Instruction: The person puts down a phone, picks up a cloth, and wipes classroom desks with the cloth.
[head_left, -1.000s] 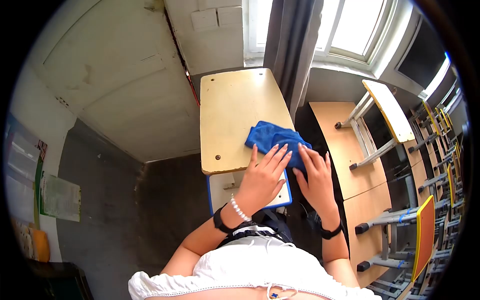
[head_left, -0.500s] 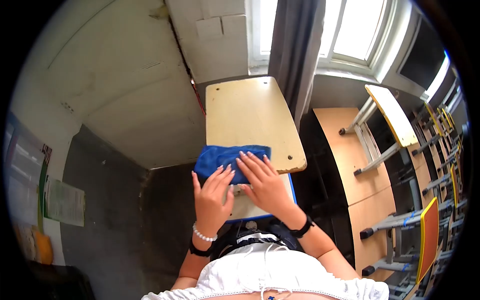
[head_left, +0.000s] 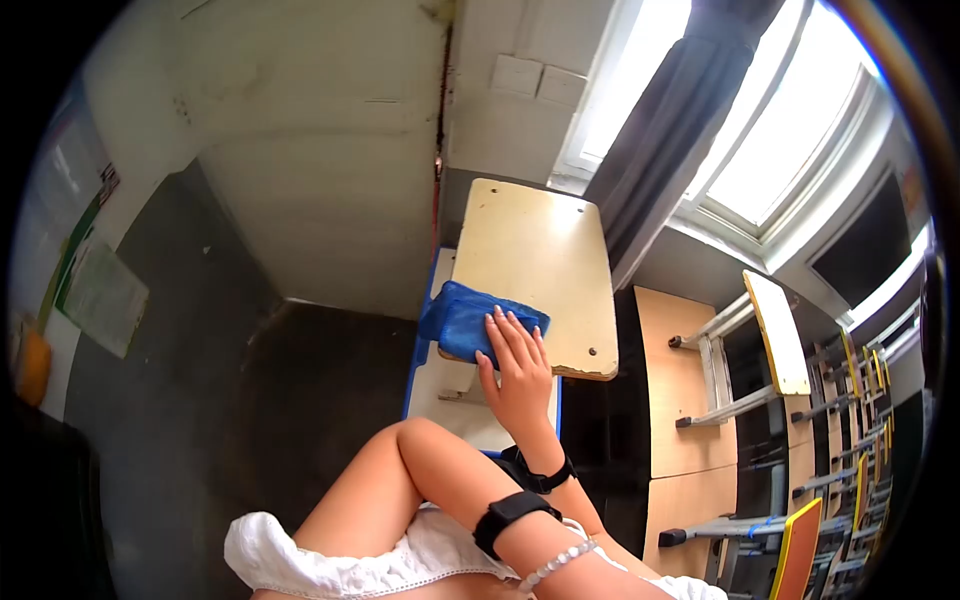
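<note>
My right hand [head_left: 520, 370] lies palm down on a folded blue cloth [head_left: 470, 325], its fingers stretched out. Under the cloth is the near left part of a cream desk top [head_left: 540, 260] with worn edges, and the cloth hangs over its left edge. My left arm is bent across my body, its black wristband and white bead bracelet low in the view; the left hand itself is beyond the bottom edge.
A lower blue-edged board [head_left: 470, 425] shows under the desk top. A wall is at the left, a grey curtain [head_left: 670, 120] and window behind. At the right, upturned desks [head_left: 775, 335] rest on wooden desk tops [head_left: 690, 400].
My left hand has left the cloth and dropped out of view, its arm now folded over my body. My right hand stays on the cloth, now over the left edge. The view has tilted.
</note>
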